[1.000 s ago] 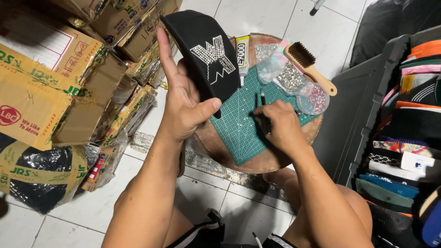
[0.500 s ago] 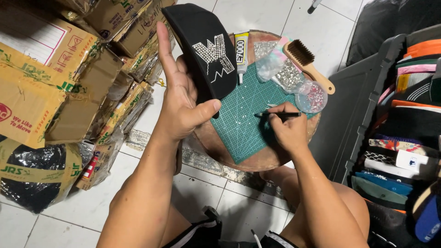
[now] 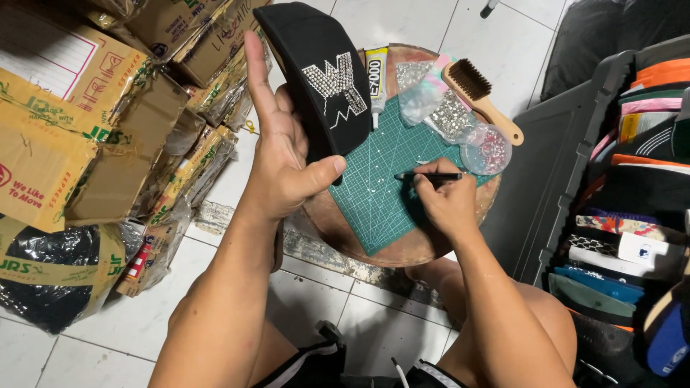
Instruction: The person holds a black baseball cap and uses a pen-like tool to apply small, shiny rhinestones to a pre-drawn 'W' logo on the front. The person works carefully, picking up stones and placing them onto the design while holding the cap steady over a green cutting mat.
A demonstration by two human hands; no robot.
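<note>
On your far left the cardboard boxes (image 3: 65,136) lie heaped on the floor, out of your way — too jumbled for a sure count. Your left hand (image 3: 284,165) holds one black cap (image 3: 316,79) up over the left edge of the round surface (image 3: 402,248), thumb pressed on the near edge and fingers spread behind it, so the stone design on the front faces you. That grip is closed on the cap.

Below it lies one green cutting mat (image 3: 381,190), spread flat to catch the tiny loose stones scattered on it. One glue tube (image 3: 374,75) lies along the mat's far edge, close to the cap.

Your right hand (image 3: 445,205) pinches one slim black pen-like tool (image 3: 429,176), held level with its tip just above the mat — grip closed around it.

Further right sit two clear bags of stones (image 3: 438,108), one round dish of stones (image 3: 486,149) and one wooden brush (image 3: 481,97), all within reach. The bin (image 3: 575,165) at right holds many stacked caps.
</note>
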